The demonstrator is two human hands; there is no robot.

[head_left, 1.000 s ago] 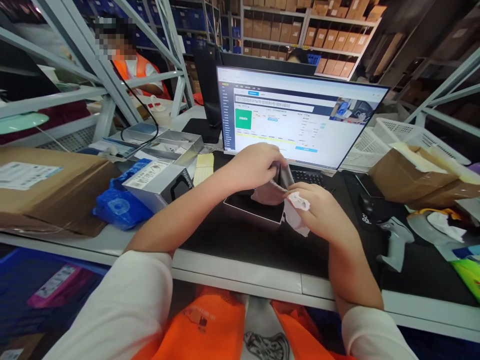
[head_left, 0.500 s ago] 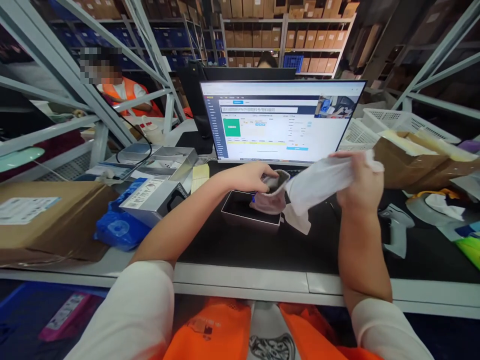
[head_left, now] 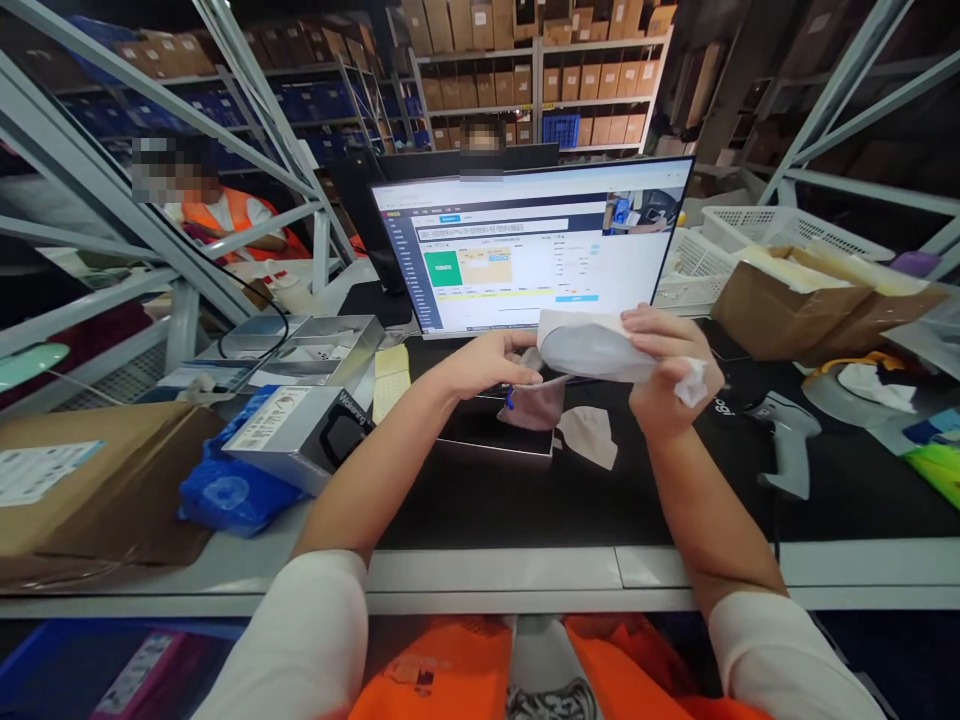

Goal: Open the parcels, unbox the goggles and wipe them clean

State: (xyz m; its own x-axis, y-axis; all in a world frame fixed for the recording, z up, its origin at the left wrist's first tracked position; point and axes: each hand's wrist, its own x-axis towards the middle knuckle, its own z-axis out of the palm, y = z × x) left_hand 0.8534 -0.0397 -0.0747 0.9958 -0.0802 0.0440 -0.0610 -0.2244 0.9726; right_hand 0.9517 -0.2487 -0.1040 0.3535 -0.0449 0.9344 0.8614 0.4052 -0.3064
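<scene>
My left hand [head_left: 495,365] pinches the rim of a small greyish-pink fabric pouch [head_left: 534,405], holding it above the desk. A long item in white wrapping [head_left: 592,347] is gripped in my right hand [head_left: 671,365]; its left end is close over the pouch's mouth. What lies inside the wrapping cannot be made out. Beneath the pouch stands a dark box with a pale edge [head_left: 480,432], partly covered by my left arm and the pouch. A pale scrap of paper or cloth [head_left: 590,436] lies on the black mat just right of that box.
A monitor [head_left: 510,250] stands behind my hands. On the left are a silver box [head_left: 289,430], a blue plastic package [head_left: 232,490] and a large carton [head_left: 82,480]. A barcode scanner [head_left: 787,440] and a tape roll [head_left: 855,390] lie right. Another person [head_left: 225,215] sits beyond the frame.
My right hand has moved left, bringing the wrapped item over the pouch's mouth and turning it nearly level. My left hand still holds the pouch. The camera view has shifted slightly.
</scene>
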